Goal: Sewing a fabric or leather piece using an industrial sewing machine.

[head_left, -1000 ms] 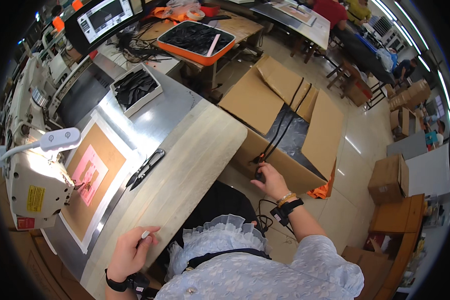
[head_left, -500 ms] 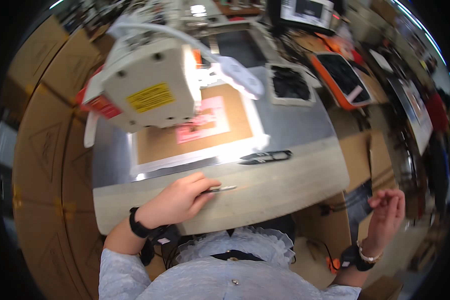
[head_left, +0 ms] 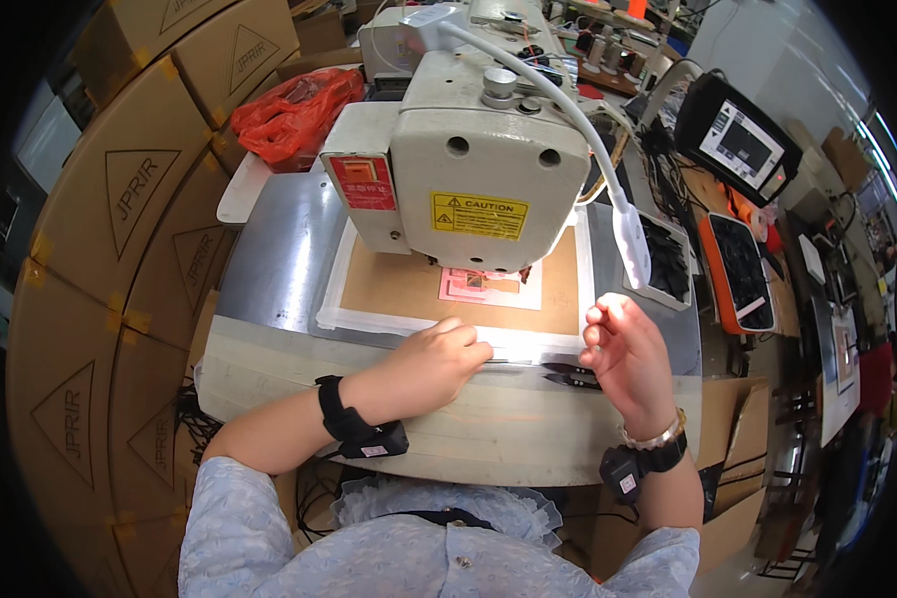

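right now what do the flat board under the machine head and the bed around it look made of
The board looks like matte brown cardboard or fibreboard: flat tan, no shine. The bed looks like brushed steel: grey with soft reflections. The left hand rests at the board's near edge.

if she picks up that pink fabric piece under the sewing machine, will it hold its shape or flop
The pink fabric piece looks thin and lies flat on the brown board, so it would probably droop once lifted. It seems light for its size and could slide easily. The left hand rests on the table edge near it; the right hand hovers open.
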The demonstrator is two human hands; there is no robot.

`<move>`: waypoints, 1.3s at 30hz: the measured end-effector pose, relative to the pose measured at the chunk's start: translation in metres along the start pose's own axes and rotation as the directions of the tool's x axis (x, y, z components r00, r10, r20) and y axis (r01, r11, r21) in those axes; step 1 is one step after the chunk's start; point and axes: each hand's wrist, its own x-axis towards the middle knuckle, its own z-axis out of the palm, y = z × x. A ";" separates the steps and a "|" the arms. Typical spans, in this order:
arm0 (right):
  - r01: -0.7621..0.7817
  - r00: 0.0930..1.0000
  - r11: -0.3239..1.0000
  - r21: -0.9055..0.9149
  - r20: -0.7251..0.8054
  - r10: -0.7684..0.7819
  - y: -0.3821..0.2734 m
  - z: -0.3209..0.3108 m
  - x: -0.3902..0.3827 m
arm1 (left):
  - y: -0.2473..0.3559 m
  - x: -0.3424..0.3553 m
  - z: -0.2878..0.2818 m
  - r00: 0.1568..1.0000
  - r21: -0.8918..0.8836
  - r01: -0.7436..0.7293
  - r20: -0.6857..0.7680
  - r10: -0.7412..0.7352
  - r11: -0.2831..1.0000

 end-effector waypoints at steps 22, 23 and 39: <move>-0.034 0.997 0.990 0.134 -0.063 0.043 0.032 -0.030 0.032 | -0.039 0.023 -0.017 0.987 0.115 0.142 0.055 -0.149 0.983; -0.034 0.998 0.990 0.136 -0.054 0.042 0.032 -0.031 0.032 | -0.041 0.023 -0.017 0.986 0.103 0.147 0.063 -0.154 0.984; 0.230 0.954 0.957 0.177 -0.236 -0.186 0.003 -0.054 0.041 | -0.052 0.018 -0.041 0.970 -0.086 0.195 -0.129 -0.205 0.977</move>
